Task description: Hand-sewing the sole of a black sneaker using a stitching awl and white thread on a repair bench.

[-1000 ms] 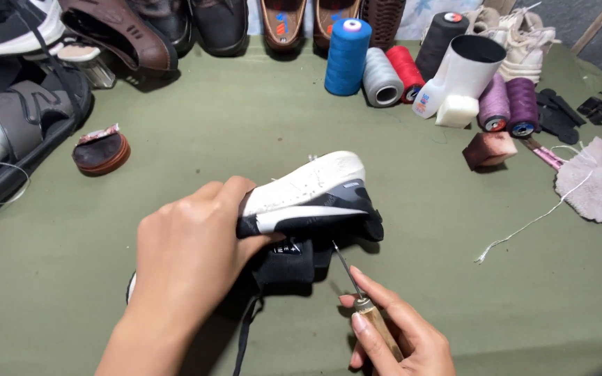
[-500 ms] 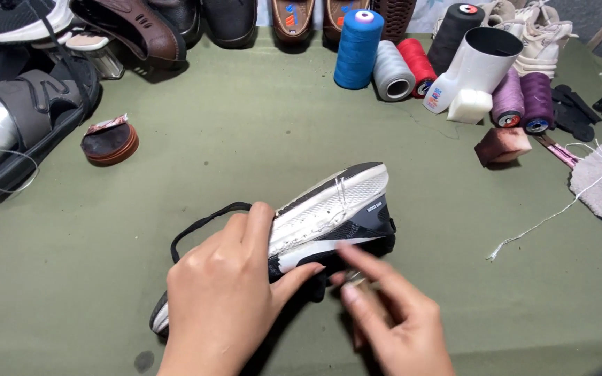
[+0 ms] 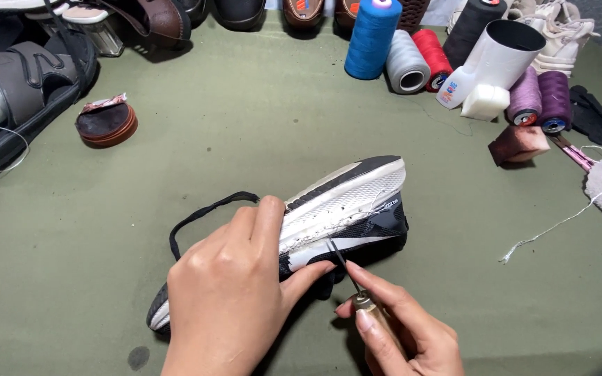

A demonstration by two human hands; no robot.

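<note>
Green felt mat [image 3: 245,132]; left hand [image 3: 228,306] clamps ribbed-sole sneaker [image 3: 346,209] (sideways), right hand [image 3: 402,327] grips awl [image 3: 353,285].

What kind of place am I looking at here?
Likely a shoe repair bench: thread spools and worn shoes line the green table, while the right hand puts an awl to a sneaker.

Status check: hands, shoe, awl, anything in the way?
Left hand clamps black-and-white sneaker on its side. Right hand grips wooden-handled awl, tip at sole seam. Black lace loops clear; thread cones far off.
</note>
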